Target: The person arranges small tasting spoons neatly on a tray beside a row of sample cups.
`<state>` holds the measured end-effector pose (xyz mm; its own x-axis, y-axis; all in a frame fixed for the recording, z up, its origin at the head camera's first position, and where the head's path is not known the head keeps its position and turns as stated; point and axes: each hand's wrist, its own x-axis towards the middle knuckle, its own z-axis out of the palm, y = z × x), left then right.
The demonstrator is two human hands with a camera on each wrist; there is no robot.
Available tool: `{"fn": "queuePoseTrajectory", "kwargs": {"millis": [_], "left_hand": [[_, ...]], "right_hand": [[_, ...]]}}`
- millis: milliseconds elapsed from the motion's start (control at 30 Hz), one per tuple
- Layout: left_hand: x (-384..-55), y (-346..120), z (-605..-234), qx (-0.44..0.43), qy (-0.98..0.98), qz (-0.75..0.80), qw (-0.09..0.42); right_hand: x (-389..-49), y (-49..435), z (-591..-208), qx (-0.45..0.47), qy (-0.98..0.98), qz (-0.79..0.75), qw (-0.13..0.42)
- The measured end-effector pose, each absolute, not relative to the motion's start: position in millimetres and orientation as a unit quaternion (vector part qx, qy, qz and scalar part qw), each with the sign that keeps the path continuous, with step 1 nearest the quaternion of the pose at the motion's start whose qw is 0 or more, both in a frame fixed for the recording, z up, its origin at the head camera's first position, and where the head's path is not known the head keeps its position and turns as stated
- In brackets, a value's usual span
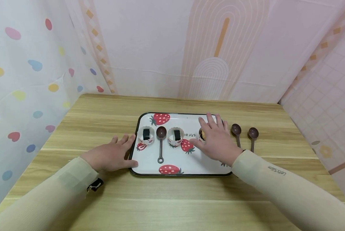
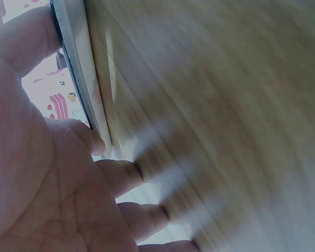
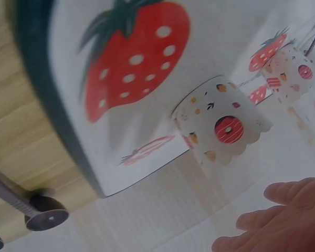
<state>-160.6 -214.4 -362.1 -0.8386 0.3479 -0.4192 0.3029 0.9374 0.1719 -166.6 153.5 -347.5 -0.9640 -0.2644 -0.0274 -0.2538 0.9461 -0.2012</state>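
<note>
My left hand [image 1: 111, 155] lies at the left edge of a white strawberry-print tray [image 1: 149, 165], thumb over the dark rim and fingers beside it. In the left wrist view its fingertips [image 2: 152, 220] are at the wooden table. Fingers spread, my right hand [image 1: 217, 141] is above the tray's right part and partly hides a paper cup [image 3: 226, 126] with an orange-yellow filling [image 1: 203, 134]. Two more paper cups stand on the tray, a left one [image 1: 150, 141] and a middle one [image 1: 178, 142], each with a white piece banded in black. Between them lies a brown measuring spoon [image 1: 161, 141].
Right of the tray, two brown spoons lie on the table [image 1: 160, 205]: a nearer one [image 1: 236, 129] and a farther one [image 1: 253, 133], their handles partly behind my right arm. A patterned curtain [image 1: 149, 48] hangs behind the table and at both sides.
</note>
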Motion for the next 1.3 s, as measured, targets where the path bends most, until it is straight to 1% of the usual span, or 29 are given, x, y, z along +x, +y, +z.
{"fn": "queuePoseTrajectory", "kwargs": {"millis": [300, 1067, 1300], "left_hand": [[-160, -214, -362, 0.169, 0.958, 0.048, 0.226], [-160, -214, -363, 0.172, 0.958, 0.047, 0.223], [-160, -215, -363, 0.172, 0.958, 0.050, 0.223]], "right_hand": [[-167, 168, -350, -0.115, 0.986, -0.115, 0.019], [-160, 208, -350, -0.082, 0.989, -0.120, 0.037], [-156, 223, -351, -0.076, 0.989, -0.123, 0.030]]}}
